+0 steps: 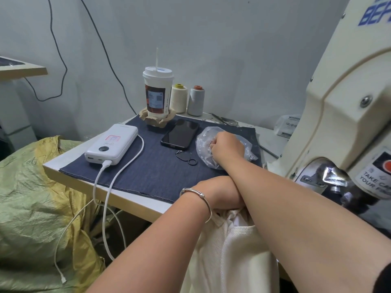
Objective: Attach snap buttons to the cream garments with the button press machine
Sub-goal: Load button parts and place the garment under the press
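Nearest, a cream garment (228, 250) hangs over the near edge of the surface (135, 203), bunched at the top. The left hand (222, 195), its wrist ringed by a silver bracelet (196, 194), lies on the top of that fabric; the right forearm crosses over it and hides its fingers, so whether it grips the cloth cannot be told. To the left, below the surface, sits a crumpled yellow-green sack (31, 197), with a white cable (110, 199) trailing down across it.

Farther in, a dark blue cloth (152, 170) covers the surface. The right hand (227, 148) reaches onto a clear plastic bag (207, 142) lying on that cloth, fingers curled down into the bag's wrinkled film; what they pinch is too small to make out. Just left of the bag lie a black tag with a ring (186, 158) and a black phone (181, 134). At the left sits a white power bank (112, 143) with the cable plugged in.

On the right rises the cream button press machine (342, 106), its metal head (330, 176) near the right forearm.

Farthest, against the wall, stand a lidded cup with a straw (157, 95), a cream thread cone (179, 99) and a grey thread cone (196, 101).
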The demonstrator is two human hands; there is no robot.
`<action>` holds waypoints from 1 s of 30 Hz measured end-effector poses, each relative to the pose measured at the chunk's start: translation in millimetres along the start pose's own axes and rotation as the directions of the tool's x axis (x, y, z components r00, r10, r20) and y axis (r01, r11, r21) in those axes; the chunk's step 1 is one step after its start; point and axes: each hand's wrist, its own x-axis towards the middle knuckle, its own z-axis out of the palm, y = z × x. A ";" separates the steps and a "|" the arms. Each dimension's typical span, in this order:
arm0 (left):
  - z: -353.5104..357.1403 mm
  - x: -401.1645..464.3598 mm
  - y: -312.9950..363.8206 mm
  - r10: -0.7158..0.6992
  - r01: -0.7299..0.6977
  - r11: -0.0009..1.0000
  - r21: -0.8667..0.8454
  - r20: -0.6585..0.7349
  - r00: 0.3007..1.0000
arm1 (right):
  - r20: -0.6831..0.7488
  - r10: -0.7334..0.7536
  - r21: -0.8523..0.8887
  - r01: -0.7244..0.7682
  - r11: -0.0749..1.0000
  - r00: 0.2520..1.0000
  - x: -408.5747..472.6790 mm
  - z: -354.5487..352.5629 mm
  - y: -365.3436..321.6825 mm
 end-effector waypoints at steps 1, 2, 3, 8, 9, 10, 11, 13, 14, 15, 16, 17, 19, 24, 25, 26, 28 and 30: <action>0.5 -2.1 1.7 0.005 -0.005 1.000 0.010 -0.004 1.000 | 0.033 0.016 -0.009 -0.016 1.000 0.999 -3.0 -0.4 1.5; 0.9 -3.2 2.2 0.012 -0.012 0.999 0.032 -0.008 1.000 | 0.044 0.028 -0.016 -0.028 0.999 0.999 -4.3 -1.0 2.3; 1.4 -4.5 3.0 0.020 -0.020 0.998 0.053 -0.007 1.000 | 0.023 0.030 -0.009 -0.030 1.000 0.999 -5.9 0.5 4.1; -1.3 -10.2 10.6 -0.026 0.028 0.974 0.223 -0.014 1.000 | -0.121 0.008 0.068 0.000 0.998 0.993 -17.1 -3.2 3.9; -1.1 -12.1 13.2 -0.047 0.053 0.963 0.266 -0.029 0.998 | -0.127 0.015 0.130 0.002 0.992 0.992 -20.4 -7.3 2.2; -0.7 -14.3 14.9 -0.074 0.084 0.953 0.291 -0.047 0.996 | -0.133 0.020 0.196 0.006 0.981 0.991 -24.7 -11.5 -0.2; -0.3 -15.4 16.3 -0.090 0.106 0.946 0.307 -0.067 0.994 | -0.134 0.021 0.256 0.014 0.967 0.991 -29.0 -15.5 -1.1; 0.9 -15.5 18.4 -0.121 0.146 0.926 0.348 -0.095 0.988 | -0.148 -0.003 0.317 0.051 0.947 0.989 -42.8 -21.0 3.2; 2.4 -15.4 19.2 -0.131 0.165 0.912 0.375 -0.115 0.985 | -0.160 -0.041 0.307 0.089 0.947 0.986 -52.6 -23.3 7.3; 4.4 -15.7 18.7 -0.130 0.181 0.902 0.393 -0.154 0.980 | -0.167 -0.085 0.268 0.128 0.955 0.982 -63.0 -24.6 13.1; 7.4 -17.0 18.9 -0.127 0.202 0.891 0.407 -0.203 0.971 | -0.153 -0.120 0.209 0.151 0.966 0.981 -73.2 -25.8 20.4; 11.0 -19.2 19.1 -0.121 0.224 0.878 0.424 -0.256 0.959 | -0.121 -0.140 0.149 0.157 0.976 0.983 -80.8 -26.9 27.9; 18.7 -25.6 20.4 -0.092 0.258 0.845 0.468 -0.349 0.932 | -0.043 -0.144 0.049 0.146 0.988 0.989 -88.6 -26.4 39.4; 36.2 -48.7 29.2 -0.008 0.236 0.852 0.468 -0.439 0.898 | 0.058 -0.112 -0.030 0.114 0.993 0.992 -92.6 -28.0 42.7; 39.8 -53.3 29.3 0.026 0.223 0.845 0.485 -0.454 0.890 | 0.061 -0.112 -0.034 0.114 0.993 0.992 -92.8 -27.7 42.4; 43.6 -57.0 28.6 0.054 0.215 0.836 0.505 -0.465 0.883 | 0.070 -0.113 -0.042 0.116 0.992 0.991 -93.6 -27.5 42.3; 49.3 -62.3 27.9 0.084 0.207 0.823 0.529 -0.473 0.877 | 0.082 -0.137 -0.080 0.144 0.986 0.987 -98.4 -27.7 42.1; 50.8 -64.5 27.8 0.095 0.198 0.821 0.536 -0.470 0.878 | 0.099 -0.147 -0.060 0.153 0.986 0.984 -100.5 -27.8 44.5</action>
